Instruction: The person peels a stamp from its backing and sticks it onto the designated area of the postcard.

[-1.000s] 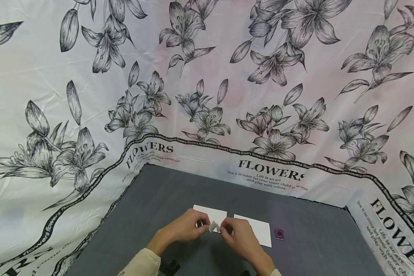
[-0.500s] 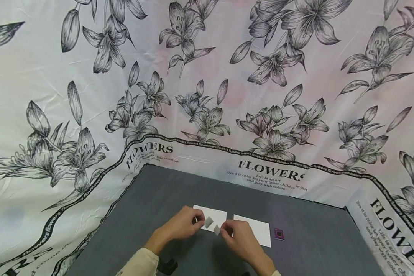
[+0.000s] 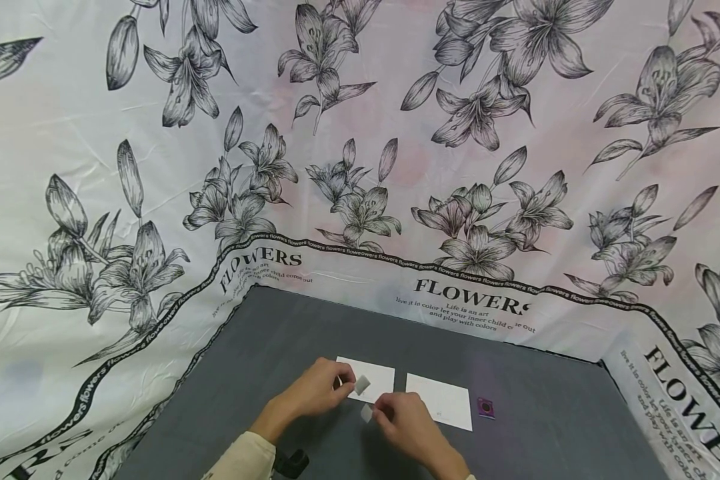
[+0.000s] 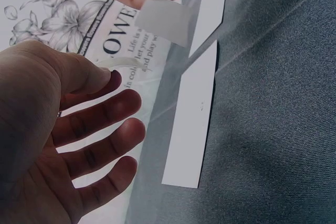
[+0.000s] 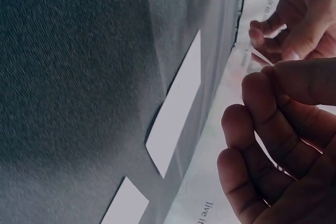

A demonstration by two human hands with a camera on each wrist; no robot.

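My left hand [image 3: 315, 390] pinches a small pale square piece [image 3: 362, 385] between thumb and index finger. In the left wrist view this thin piece [image 4: 126, 62] shows nearly edge-on and slightly curved, and the other fingers are spread. A second small whitish square [image 4: 165, 20] is pinched in my right hand [image 3: 411, 423], its flat face turned to the left wrist camera. The right-hand square [image 3: 367, 413] hangs just below and apart from the left one. Whether they are paper or tape I cannot tell. Both hands are above the near edge of the left white card [image 3: 381, 375].
A second white card [image 3: 438, 400] lies right of the first, with a faint small mark on it. Beyond it is a small purple item [image 3: 486, 407] with a dark round centre. The grey tabletop [image 3: 312, 327] meets a flower-printed curtain [image 3: 360, 260] behind.
The two pale squares met at their upper ends a second ago, then came apart. My right hand has since moved left and nearer to me with its square; the left hand has stayed nearly still.
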